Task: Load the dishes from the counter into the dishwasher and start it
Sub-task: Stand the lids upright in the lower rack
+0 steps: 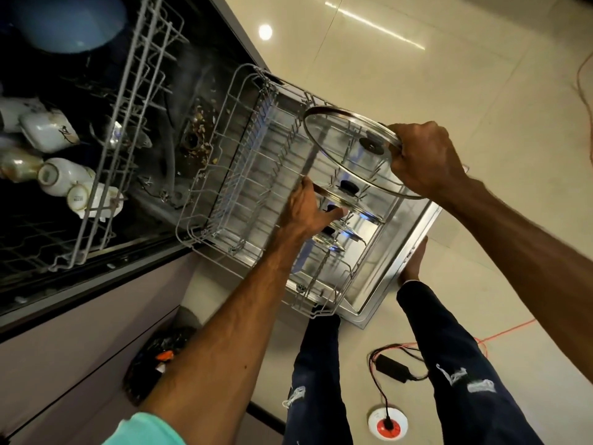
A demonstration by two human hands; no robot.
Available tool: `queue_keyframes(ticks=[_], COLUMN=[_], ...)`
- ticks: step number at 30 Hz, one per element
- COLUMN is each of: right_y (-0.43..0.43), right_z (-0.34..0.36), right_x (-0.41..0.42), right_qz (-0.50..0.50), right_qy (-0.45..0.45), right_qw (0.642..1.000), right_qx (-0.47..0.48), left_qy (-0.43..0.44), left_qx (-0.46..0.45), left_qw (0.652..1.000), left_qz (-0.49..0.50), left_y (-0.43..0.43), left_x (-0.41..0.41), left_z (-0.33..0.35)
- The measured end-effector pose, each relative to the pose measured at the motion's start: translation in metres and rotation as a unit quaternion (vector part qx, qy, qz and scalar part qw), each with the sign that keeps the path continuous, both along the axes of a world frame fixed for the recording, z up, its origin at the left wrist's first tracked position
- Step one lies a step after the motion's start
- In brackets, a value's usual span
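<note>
1. Above the lower rack (224, 194), the right hand (423, 159) curls round the rim of the glass lid (337, 139).
2. Below, the left hand (308, 213) touches a racked lid (348, 187); grip unclear.
3. Lower it edgewise between tines (288, 142) beside that lid.

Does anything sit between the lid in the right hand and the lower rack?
Yes: the left hand and lids standing in the lower rack lie below the glass lid held by the right hand.

Glossy cream tile floor (449, 75) w/ lamp glare at 12; flat mauve cabinet fronts (64, 332) at 8; round white-red socket (386, 423) at 5.
</note>
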State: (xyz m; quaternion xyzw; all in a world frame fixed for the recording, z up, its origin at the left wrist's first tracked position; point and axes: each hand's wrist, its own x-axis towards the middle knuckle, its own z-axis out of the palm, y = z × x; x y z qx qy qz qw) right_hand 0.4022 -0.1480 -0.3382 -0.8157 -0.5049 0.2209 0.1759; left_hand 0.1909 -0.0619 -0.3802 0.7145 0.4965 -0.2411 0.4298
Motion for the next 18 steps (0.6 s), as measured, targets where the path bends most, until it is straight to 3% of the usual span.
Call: queue_keyframes(ticks=[11, 18], right_y=[0.029, 0.053], right_z=[0.001, -0.009], right_x=[0.009, -0.001], right_qz=[0.047, 0.129], right_qy=[0.028, 0.037], right_qw=[0.996, 0.988], right_qx=[-0.069, -0.081], left_qy=[0.011, 0.015], left_qx=[0.003, 0.023], left_qw=[0.999, 0.999], left_qz=[0.036, 0.036], left_y=[0.001, 0.004], left_x=[0.008, 0.008], left_z=[-0.010, -0.016])
